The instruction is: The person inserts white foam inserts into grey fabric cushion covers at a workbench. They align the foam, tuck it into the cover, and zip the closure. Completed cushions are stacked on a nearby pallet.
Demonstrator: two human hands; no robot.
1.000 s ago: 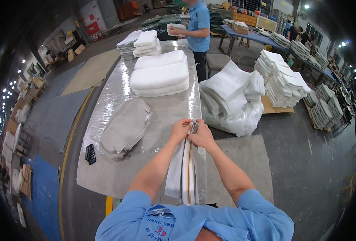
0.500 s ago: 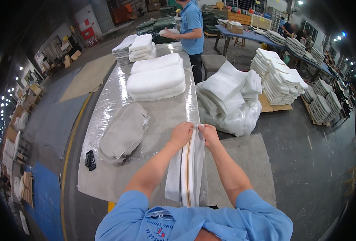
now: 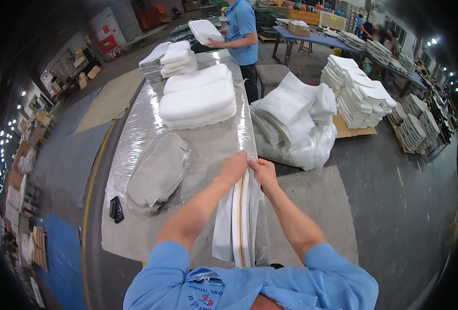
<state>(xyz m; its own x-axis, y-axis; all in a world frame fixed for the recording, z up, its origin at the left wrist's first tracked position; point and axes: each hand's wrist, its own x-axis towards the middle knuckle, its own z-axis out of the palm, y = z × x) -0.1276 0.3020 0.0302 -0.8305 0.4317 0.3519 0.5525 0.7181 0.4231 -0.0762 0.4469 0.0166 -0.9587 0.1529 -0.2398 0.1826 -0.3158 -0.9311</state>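
A long white fabric strip [image 3: 225, 227] runs lengthwise along the table's right edge towards my body, with a gold-brown line, like a zipper, down its length. My left hand [image 3: 233, 167] pinches its far end. Close beside it, my right hand [image 3: 264, 173] is closed on the same end, fingertips almost touching the left ones. What lies between the fingertips is too small to make out. Left of my hands lies a flat grey fabric cover [image 3: 156, 170] with rounded ends. Beyond it, thick white padding pieces [image 3: 198, 101] are stacked.
The plastic-covered table [image 3: 131, 240] also carries a small black object [image 3: 116, 209] and smaller white stacks [image 3: 176, 58]. At its far end stands a co-worker [image 3: 243, 31] holding a white pad. On the right are bagged white sheets [image 3: 291, 113] and tall white pad stacks [image 3: 350, 88].
My hands have shifted slightly away from me, and the right has come closer to the left, both still on the strip. The co-worker's white pad is now raised and tilted.
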